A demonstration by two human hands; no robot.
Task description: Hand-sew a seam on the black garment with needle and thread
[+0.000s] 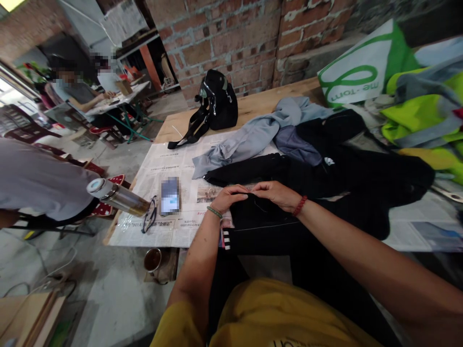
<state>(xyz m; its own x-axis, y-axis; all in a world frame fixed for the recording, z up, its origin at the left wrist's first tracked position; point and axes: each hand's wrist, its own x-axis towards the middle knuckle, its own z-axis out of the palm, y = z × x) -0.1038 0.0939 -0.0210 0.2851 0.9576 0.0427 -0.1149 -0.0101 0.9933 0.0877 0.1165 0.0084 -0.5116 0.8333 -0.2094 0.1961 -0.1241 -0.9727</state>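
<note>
My left hand [230, 197], with a green bracelet at the wrist, pinches the upper edge of a black garment [267, 214]. Close beside it, my right hand [278, 193], wearing a red bracelet, has thumb and fingers closed on the same edge. A thin pale thread [259, 204] curves over the dark cloth below my fingers; whether a needle is there I cannot tell. White stripes [227, 239] mark the garment's lower left corner. The black cloth spreads to the right over the table, and a grey garment [246, 140] lies behind it.
Newspaper [126, 233] covers the table. On my left are a phone [170, 196], eyeglasses [149, 218] and a tilted-looking bottle [117, 195]. A black backpack [220, 103] stands behind; a green-white bag [356, 72] and yellow-green clothing [419, 113] are right. People sit at left.
</note>
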